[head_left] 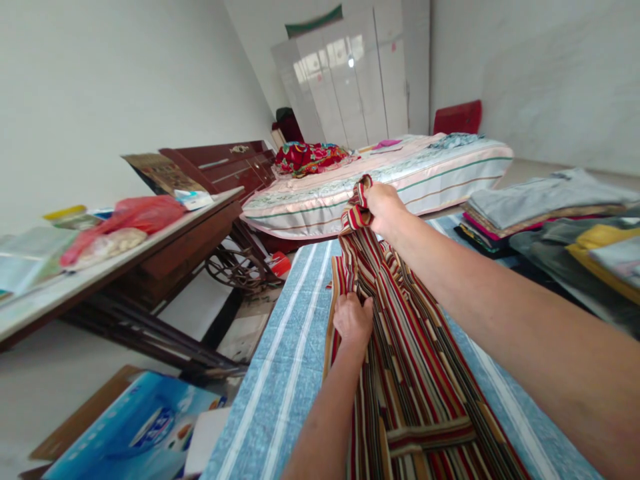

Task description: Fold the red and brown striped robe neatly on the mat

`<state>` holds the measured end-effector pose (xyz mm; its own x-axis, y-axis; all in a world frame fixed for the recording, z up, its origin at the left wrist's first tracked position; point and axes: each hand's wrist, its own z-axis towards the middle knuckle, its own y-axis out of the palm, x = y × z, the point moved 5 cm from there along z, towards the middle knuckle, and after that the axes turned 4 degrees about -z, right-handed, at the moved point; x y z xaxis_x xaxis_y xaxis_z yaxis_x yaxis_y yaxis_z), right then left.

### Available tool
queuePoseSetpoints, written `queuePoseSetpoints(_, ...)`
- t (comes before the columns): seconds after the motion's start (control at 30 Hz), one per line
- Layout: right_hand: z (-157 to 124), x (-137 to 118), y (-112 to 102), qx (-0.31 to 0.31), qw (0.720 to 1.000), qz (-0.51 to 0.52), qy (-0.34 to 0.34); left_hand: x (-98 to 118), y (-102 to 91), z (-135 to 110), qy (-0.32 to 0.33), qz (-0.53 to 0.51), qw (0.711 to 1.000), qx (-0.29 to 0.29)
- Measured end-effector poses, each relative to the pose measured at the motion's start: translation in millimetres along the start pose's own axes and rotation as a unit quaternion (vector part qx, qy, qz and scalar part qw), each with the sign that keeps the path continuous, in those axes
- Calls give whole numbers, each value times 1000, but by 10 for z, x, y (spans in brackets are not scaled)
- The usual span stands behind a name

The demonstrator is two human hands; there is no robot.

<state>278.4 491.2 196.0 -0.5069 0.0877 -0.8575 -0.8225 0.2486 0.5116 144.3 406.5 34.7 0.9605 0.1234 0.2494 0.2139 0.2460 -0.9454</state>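
A long garment with red, brown and cream stripes [420, 380] lies stretched down the blue striped cloth [280, 373] that covers the surface in front of me. My right hand [384, 205] is closed around the bunched far end of the garment and holds it lifted above the surface. My left hand [353, 320] rests nearer to me, fingers curled over the garment's left edge, pressing it against the blue cloth.
Stacks of folded clothes [550, 207] lie at the right. A bed [380, 180] with a red bundle stands beyond, and a white wardrobe [350, 80] behind it. At the left is a cluttered wooden table [150, 253]; a blue box [135, 427] lies on the floor.
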Motion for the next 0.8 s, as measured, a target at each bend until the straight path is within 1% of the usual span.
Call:
queuePoseSetpoints(0.1, 3, -14, -37, 7, 1000, 0, 1, -23, -8, 63, -36, -28, 999, -5)
queuePoseSetpoints(0.2, 18, -15, -60, 10, 1000, 3, 3, -7, -14, 109, -44, -34, 998, -7)
queuePoseSetpoints(0.3, 37, -13, -74, 9, 1000, 7, 3, 2, 6, 125, -50, -44, 997, -29)
queuePoseSetpoints(0.4, 57, -30, -93, 8, 1000, 9, 1, -3, -5, 118, -33, -53, 998, -24)
queuePoseSetpoints(0.53, 72, -76, -121, 15, 1000, 6, 2, -52, -32, 124, 0, -78, 997, 0)
queuePoseSetpoints(0.7, 59, -126, -107, 6, 1000, 4, 12, -169, 13, 190, -10, -189, 982, 13)
queuePoseSetpoints(0.8, 48, -165, -114, 1, 1000, 0, 2, -188, 46, 198, -9, -223, 975, 12)
